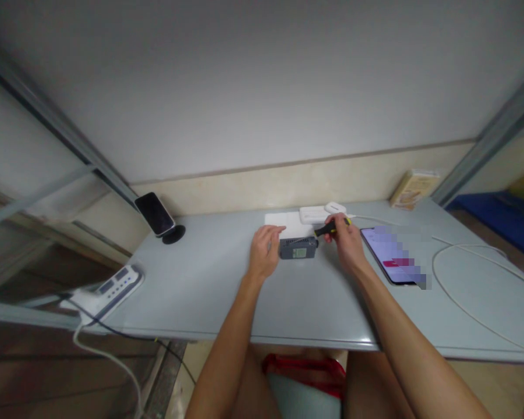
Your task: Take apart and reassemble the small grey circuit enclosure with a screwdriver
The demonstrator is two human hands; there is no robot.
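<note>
A small dark grey box with a vented top edge and a pale green label [297, 249] sits on the light grey desk [201, 285]. My left hand [264, 250] is at the box's left end, fingers stretched forward and to the right; whether it presses on the box cannot be made out. In my right hand [344, 235] is a screwdriver with a black and yellow handle [326, 228]. Its working end points left and down at the box's right end, near a small dark round part. Blur hides whether the tip touches.
Behind the box lie a white paper [273, 219] and white devices [313, 215] with a cable. To the right are a lit phone [390, 256], a looped white cable [436, 279] and a small box [414, 189]. Leftward stand a phone on a stand [154, 213] and a power strip [109, 294].
</note>
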